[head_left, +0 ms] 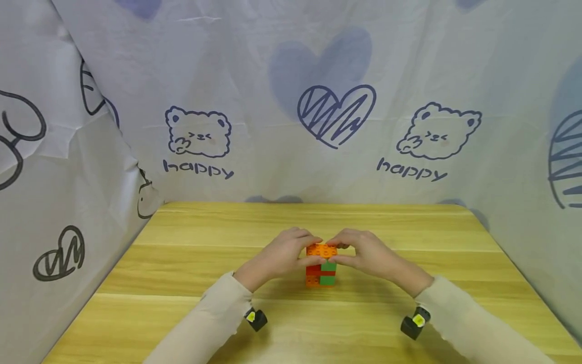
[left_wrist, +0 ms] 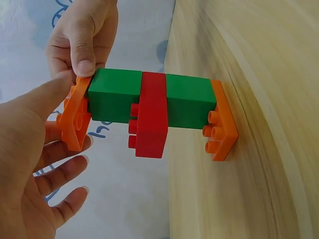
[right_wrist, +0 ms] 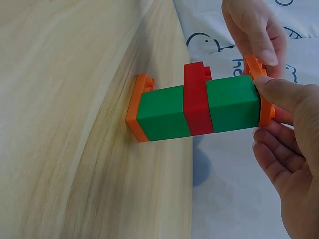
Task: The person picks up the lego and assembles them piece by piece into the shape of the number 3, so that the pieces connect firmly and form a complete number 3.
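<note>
A small tower of building bricks stands on the table. Its base is an orange plate, carrying a lower green brick, a red brick laid across, and an upper green brick. Topmost is a studded orange plate, with its left part overhanging the green brick. My left hand pinches the left end of this top plate, thumb on the near side and fingers behind. On the other end my right hand grips likewise, its thumb along the plate's near edge beside the upper green brick.
The wooden table spreads around the tower. Behind it hangs a pale cloth printed with hearts and bears, and more cloth hangs at both sides. Each wrist wears a small black camera, such as the left one.
</note>
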Motion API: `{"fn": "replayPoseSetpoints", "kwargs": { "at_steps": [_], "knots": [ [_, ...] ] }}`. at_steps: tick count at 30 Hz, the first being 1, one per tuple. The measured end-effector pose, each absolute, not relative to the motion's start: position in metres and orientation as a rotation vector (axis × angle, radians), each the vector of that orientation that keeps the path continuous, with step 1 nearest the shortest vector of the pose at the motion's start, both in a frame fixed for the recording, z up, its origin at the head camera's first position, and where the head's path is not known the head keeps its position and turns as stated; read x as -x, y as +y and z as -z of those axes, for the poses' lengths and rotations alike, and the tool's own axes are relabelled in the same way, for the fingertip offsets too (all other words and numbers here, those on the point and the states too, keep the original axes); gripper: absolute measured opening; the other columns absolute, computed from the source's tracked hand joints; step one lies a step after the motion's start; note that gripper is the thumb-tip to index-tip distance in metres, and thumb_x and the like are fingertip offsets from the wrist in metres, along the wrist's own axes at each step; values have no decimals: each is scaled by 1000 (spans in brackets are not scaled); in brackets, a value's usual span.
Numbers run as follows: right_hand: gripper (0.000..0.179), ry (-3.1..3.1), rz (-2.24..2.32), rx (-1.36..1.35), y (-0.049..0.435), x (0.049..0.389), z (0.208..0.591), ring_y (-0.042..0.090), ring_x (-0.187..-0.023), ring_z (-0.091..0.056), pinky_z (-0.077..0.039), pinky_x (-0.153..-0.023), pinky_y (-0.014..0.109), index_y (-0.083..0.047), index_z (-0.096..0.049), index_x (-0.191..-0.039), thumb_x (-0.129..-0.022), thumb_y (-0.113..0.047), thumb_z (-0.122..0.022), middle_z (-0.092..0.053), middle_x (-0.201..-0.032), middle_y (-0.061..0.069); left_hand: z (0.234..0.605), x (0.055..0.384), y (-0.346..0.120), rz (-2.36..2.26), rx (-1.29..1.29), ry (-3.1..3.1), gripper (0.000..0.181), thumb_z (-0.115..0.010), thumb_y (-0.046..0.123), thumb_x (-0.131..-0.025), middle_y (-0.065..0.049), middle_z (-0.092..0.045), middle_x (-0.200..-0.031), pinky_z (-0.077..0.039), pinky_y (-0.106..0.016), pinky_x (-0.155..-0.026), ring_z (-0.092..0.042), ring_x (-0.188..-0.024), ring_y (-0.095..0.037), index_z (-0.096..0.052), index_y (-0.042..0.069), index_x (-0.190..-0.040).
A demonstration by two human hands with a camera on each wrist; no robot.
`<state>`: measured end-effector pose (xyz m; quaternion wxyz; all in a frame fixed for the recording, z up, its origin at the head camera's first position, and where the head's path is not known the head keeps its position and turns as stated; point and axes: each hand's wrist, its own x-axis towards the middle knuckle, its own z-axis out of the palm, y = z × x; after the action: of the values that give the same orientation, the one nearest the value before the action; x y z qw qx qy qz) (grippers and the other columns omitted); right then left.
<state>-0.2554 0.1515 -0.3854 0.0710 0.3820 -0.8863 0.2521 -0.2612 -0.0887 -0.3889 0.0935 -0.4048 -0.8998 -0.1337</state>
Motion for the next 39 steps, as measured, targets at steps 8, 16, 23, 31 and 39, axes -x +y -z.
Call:
{"fn": "replayPoseSetpoints", "kwargs": {
  "at_steps": [8,16,23,31,39],
  "knots": [
    [37,-2655,-756,-1129,151,254,390,14,-95,-64,-54,-82,34,-14,-70,-118,-90,-38,-71,-67,-108,-5,389,258,-93,322,1246,-2507,41,-58,43,-97,-1,-68,-110,-49,-35,-90,-60,-101,-18,-69,11,-121],
    [36,-2588,-801,-1129,152,254,396,17,-98,-65,-54,-84,38,-11,-70,-117,-90,-34,-72,-67,-109,-2,391,257,-91,186,1259,-2373,37,-63,40,-95,0,-69,-107,-50,-34,-85,-60,-100,-19,-72,12,-118],
    [33,-2470,-864,-1142,151,253,404,14,-98,-64,-54,-85,33,-9,-72,-113,-84,-23,-79,-68,-106,-2,395,255,-91,130,1278,-2244,34,-67,36,-93,1,-70,-105,-50,-30,-80,-60,-98,-18,-72,11,-116],
    [38,-2478,-913,-1052,151,248,418,14,-93,-61,-53,-80,31,-16,-66,-123,-88,-26,-75,-65,-111,-7,408,260,-93,327,1258,-2264,36,-68,37,-93,-1,-68,-109,-49,-32,-91,-60,-102,-18,-70,11,-119],
    [54,-2447,-1024,-979,149,244,437,15,-95,-63,-54,-84,33,-6,-54,-132,-86,-19,-78,-65,-111,1,421,260,-100,613,1167,-2381,50,-73,38,-88,-2,-66,-114,-48,-34,-94,-58,-106,-17,-64,10,-129]
  ]
}}
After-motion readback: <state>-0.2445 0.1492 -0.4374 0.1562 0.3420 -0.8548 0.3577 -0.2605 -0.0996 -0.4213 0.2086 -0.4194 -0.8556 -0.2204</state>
